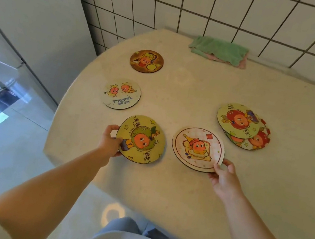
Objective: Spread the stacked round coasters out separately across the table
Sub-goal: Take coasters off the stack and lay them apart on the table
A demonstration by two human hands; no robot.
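Observation:
My left hand (110, 141) grips the left edge of a yellow-green cartoon coaster (141, 139) near the table's front left. A pink-white coaster (197, 149) lies just right of it, and my right hand (224, 175) pinches its lower right edge. Two coasters lie alone on the left: a pale one (122, 94) and, farther back, a brown one (146, 61). On the right is a small overlapping stack (243, 126), its top coaster slid up and left off the ones beneath.
The beige round table (199, 88) stands against a white tiled wall. A folded green and pink cloth (219, 50) lies at the back edge. The table's curved left edge drops to a glossy floor (7, 115).

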